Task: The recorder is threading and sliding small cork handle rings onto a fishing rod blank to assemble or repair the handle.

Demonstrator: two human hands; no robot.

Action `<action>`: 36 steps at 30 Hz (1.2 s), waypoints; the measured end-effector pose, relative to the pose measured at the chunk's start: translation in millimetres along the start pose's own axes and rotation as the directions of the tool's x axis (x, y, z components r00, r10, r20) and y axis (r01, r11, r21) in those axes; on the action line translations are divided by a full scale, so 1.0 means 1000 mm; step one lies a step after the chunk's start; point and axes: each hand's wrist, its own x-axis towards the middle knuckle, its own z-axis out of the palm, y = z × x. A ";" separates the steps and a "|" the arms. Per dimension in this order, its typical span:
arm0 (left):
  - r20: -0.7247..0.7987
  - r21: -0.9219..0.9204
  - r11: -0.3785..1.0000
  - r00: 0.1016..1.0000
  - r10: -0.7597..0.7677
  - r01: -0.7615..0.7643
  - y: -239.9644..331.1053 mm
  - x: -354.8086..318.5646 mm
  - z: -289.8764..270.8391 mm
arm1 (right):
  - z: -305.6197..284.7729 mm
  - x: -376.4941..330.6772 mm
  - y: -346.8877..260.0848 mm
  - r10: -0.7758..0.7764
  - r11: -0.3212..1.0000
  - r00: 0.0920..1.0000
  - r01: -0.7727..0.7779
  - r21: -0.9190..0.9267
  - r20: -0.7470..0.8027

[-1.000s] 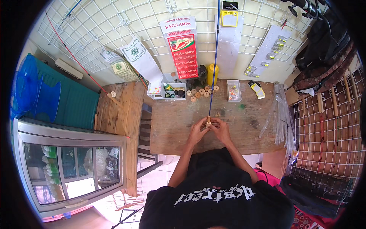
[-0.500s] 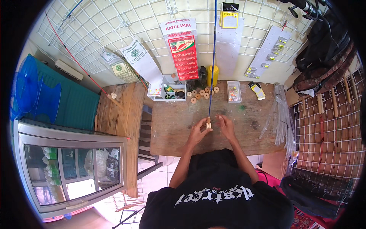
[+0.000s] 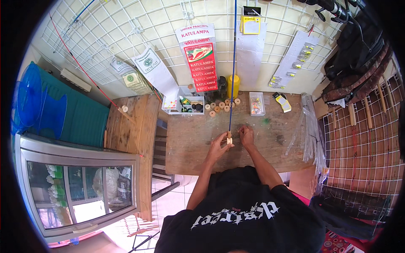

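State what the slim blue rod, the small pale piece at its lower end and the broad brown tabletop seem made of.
Slim blue rod: perhaps fibreglass or carbon, smooth-coated, from its thin, evenly coloured length.
Small pale piece: probably bare wood, from its matt, light tan look; too small to show grain.
Broad brown tabletop: likely wood or wood-faced board, worn, from its streaks and stains.

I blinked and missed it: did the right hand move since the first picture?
Yes, the right hand moved right and forward, toward the clear box.

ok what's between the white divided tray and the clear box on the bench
Small round discs, with yellow and dark containers behind; the blue rod crosses there in the head view.
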 end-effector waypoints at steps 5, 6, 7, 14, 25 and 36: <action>-0.008 -0.049 0.999 1.000 0.001 -0.002 -0.006 -0.003 -0.003 | -0.030 -0.001 -0.011 0.121 0.944 0.972 -0.176 0.279 0.201; -0.014 -0.021 1.000 1.000 0.015 -0.015 -0.006 -0.003 -0.003 | -0.038 0.000 -0.011 0.164 0.928 0.948 -0.242 0.284 0.272; -0.013 0.009 0.999 0.999 0.031 -0.031 -0.002 -0.002 -0.003 | -0.044 -0.001 -0.004 0.169 0.928 0.949 -0.244 0.282 0.267; -0.034 0.008 1.000 0.999 -0.023 0.023 0.001 -0.004 -0.004 | -0.085 -0.008 0.003 0.139 0.805 0.933 -0.302 0.511 0.333; -0.018 -0.010 1.000 1.000 0.008 -0.009 0.000 -0.002 0.000 | -0.089 -0.014 -0.039 0.155 0.538 0.890 -0.439 0.719 0.428; -0.029 0.039 0.999 1.000 0.008 -0.007 0.001 -0.003 -0.001 | -0.081 -0.016 -0.054 0.198 0.645 0.932 -0.357 0.676 0.303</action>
